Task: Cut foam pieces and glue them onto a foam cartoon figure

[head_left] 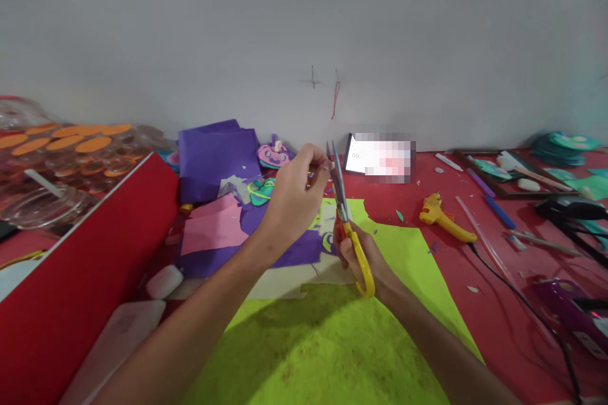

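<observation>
My right hand [355, 252] grips yellow-handled scissors [342, 210], whose blades point up and stand slightly apart. My left hand [295, 193] pinches a tiny scrap [310, 174] right beside the blades; its colour and shape are too small to tell. Both hands hover over a lime-green felt sheet [332, 342] and purple felt pieces [285, 247] on the red table.
A yellow glue gun [441, 215] with a black cord lies to the right, near a purple tool [567, 310]. Folded purple sheets [216, 158] and pink paper [211, 228] lie left of centre. A red board [71, 291] and clear plastic trays with orange ovals [61, 158] are at left. A grey partition [304, 57] stands behind.
</observation>
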`<state>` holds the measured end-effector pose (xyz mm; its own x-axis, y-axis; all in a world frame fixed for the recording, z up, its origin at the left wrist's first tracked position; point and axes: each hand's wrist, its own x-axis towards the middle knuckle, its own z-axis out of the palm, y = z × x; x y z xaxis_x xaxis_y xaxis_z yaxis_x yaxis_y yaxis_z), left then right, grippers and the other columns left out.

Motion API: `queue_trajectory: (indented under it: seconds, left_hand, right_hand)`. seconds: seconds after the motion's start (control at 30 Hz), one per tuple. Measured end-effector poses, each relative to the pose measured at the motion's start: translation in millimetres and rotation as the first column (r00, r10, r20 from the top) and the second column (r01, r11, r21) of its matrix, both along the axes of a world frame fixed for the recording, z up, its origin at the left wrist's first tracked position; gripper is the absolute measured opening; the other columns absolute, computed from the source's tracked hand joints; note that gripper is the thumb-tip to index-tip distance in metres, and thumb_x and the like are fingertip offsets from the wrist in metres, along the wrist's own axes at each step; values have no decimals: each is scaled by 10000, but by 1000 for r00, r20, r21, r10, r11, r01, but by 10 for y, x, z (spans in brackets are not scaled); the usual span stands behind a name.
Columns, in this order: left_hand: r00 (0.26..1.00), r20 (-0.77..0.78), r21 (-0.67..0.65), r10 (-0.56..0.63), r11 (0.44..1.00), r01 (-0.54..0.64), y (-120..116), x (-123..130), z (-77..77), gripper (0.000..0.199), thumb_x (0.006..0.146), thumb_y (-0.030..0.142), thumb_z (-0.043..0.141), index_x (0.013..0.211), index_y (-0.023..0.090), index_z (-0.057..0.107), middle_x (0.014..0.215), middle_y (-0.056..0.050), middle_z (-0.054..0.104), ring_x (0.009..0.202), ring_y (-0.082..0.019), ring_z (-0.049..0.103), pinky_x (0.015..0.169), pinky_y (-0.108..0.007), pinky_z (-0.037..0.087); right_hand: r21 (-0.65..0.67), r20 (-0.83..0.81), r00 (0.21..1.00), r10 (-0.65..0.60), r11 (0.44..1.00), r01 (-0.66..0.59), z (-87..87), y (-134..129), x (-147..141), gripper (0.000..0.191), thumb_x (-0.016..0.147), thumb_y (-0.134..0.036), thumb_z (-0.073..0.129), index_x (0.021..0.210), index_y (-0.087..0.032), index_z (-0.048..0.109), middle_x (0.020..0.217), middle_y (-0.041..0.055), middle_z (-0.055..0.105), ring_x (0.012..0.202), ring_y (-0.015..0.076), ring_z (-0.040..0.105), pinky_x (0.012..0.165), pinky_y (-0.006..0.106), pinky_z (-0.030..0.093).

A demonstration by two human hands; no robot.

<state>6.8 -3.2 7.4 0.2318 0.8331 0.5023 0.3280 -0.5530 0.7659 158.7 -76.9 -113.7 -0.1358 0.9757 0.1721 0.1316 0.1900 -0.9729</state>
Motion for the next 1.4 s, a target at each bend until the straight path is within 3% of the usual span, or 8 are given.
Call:
queue_trajectory:
  seconds: [0.43, 0.8, 1.13, 1.4]
  left_hand:
    - [991, 134, -71, 7, 997, 3, -55, 81, -68, 110, 979, 168, 532, 874, 199, 549, 848, -10, 633, 712, -113, 588, 649, -253, 490]
    - [964, 266, -121, 27, 993, 6, -133, 170, -80, 156, 998, 180, 528, 844, 201, 541, 785, 6, 601, 714, -111, 590, 660, -245, 466]
    - [958, 284, -128, 43, 992, -7, -141, 178, -103, 162, 997, 144, 536, 844, 195, 553, 785, 2, 615, 719, -116, 585, 667, -257, 468]
    - [965, 263, -97, 13, 995, 13, -81, 130, -106, 138, 1002, 211, 553, 864, 201, 561, 839, -5, 648, 750, -110, 605, 692, -244, 484]
  right_hand:
    - [-8, -67, 997, -44, 999, 44, 34, -23, -56, 680, 830, -912, 488, 846, -232, 491, 669, -42, 439, 544, 120, 388, 466, 240, 364]
    - [6, -26, 999, -46, 999, 46, 26, -33, -34, 564, 903, -794, 530, 853, -232, 507, 651, -44, 449, 528, 118, 388, 453, 234, 351]
    - [-5, 55, 996, -67, 998, 68, 59, -24, -9, 561, 906, -783, 537, 825, -229, 498, 607, -47, 457, 516, 122, 410, 458, 239, 347]
    - [3, 106, 990, -89, 996, 89, 99, -13, 2, 538, 896, -762, 547, 799, -240, 464, 613, -44, 456, 518, 125, 427, 448, 238, 356]
